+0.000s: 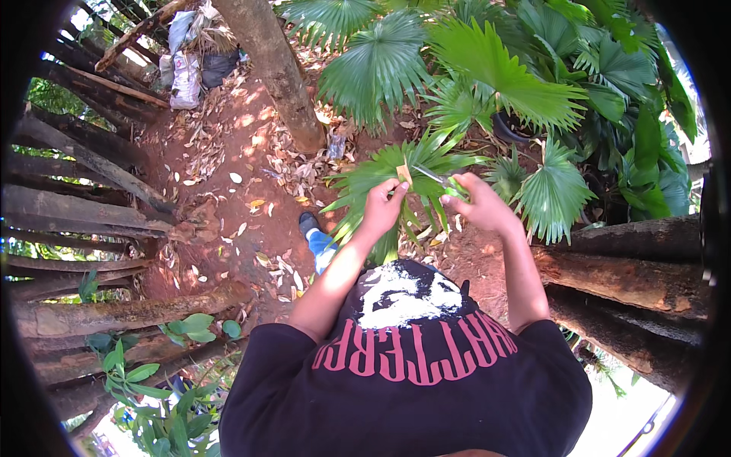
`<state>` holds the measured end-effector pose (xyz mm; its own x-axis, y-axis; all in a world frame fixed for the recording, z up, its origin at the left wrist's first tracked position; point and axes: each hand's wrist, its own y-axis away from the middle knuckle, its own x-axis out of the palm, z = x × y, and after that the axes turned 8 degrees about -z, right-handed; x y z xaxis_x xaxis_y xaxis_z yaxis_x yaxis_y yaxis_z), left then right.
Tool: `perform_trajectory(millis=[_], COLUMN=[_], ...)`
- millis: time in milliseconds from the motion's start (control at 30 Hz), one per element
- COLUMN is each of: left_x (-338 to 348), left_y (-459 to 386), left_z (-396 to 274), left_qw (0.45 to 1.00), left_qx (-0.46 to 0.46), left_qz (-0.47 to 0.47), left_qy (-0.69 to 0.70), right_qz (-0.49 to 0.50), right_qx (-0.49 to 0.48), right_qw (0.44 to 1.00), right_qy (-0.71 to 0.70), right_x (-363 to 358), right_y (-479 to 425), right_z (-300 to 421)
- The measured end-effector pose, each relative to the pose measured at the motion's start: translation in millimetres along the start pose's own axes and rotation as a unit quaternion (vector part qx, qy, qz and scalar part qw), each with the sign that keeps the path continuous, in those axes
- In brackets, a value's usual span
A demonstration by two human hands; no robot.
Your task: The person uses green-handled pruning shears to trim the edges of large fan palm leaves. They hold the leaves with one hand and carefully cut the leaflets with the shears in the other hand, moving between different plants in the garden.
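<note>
My left hand (384, 207) pinches a small tan piece (404, 173), perhaps a dry leaf tip, between thumb and fingers. Just right of it, my right hand (477, 201) grips the green handles of a pair of scissors or snips (431, 175), whose metal blades point left towards the tan piece. I cannot tell whether the blades touch it. A green fan palm leaf (368, 180) spreads below and around both hands, its lower part reaching towards my black shirt.
A tree trunk (274, 74) rises ahead. Filled sacks (185, 80) lean at the upper left by a wooden fence (85, 211). More fan palms (508, 80) and a dark pot (508, 128) stand at the upper right, above wooden logs (628, 277). Dry leaves litter the red soil (228, 200).
</note>
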<state>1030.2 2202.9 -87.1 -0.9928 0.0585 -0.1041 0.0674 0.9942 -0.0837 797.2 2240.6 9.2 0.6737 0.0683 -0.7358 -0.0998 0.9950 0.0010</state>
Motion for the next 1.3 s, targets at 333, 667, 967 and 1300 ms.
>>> perform_trajectory(millis=[333, 667, 967, 1300], left_x=[-8.6, -7.5, -9.8, -10.5], left_y=[0.6, -5.2, -3.1, -6.2], left_z=[-5.8, 0.8, -5.0, 1.1], left_qw=[0.999, 0.992, 0.991, 0.990], left_qx=[-0.026, -0.109, -0.106, -0.099], left_qz=[-0.016, -0.026, -0.018, -0.040], left_qy=[-0.023, 0.063, 0.083, 0.088], right_qz=[0.024, -0.002, 0.036, 0.013], right_qx=[0.035, 0.108, 0.108, 0.089], right_qw=[0.993, 0.978, 0.972, 0.979], right_qy=[-0.114, -0.178, -0.204, -0.182], right_x=[38.3, 61.9, 63.0, 62.0], right_y=[13.3, 24.7, 21.2, 17.7], right_z=[-8.6, -12.9, -12.6, -6.3])
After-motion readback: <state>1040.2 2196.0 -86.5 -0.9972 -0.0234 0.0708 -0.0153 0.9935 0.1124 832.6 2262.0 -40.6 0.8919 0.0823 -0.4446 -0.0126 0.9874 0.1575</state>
